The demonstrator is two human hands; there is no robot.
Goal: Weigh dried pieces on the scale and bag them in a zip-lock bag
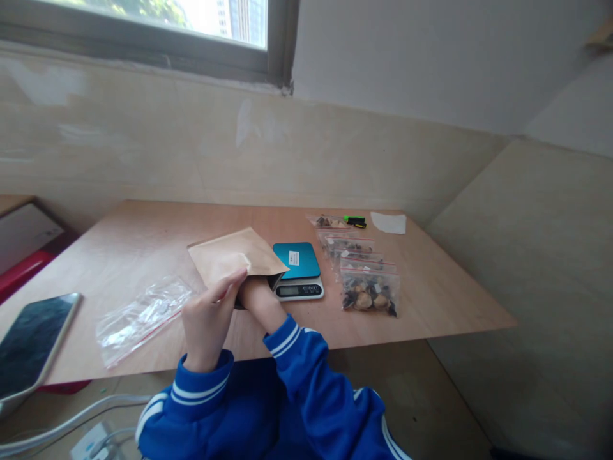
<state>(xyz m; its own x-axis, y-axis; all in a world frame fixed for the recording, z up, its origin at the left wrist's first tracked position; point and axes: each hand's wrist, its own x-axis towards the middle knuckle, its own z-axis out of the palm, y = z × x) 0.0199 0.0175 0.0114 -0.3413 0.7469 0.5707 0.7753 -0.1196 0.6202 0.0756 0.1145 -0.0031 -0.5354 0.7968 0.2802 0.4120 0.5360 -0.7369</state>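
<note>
A brown kraft paper bag [234, 252] is tilted over the table just left of a kitchen scale [297, 271] with a blue top. My left hand [211, 313] pinches the bag's near edge, its fingers closed on the paper. Inside the bag's mouth goes my right hand [261, 300]; its fingers are hidden by the paper, so what they hold cannot be seen. The scale carries a small white label, and its display faces me. To the right, several zip bags of dried pieces [370, 291] overlap in a row running away from me.
Clear plastic zip bags [143, 319] lie flattened on the left of the wooden table [440, 294]. A tablet or phone [36, 345] rests at the left edge. At the back right are a green-and-black cutter or marker [355, 221] and a white paper piece [389, 223].
</note>
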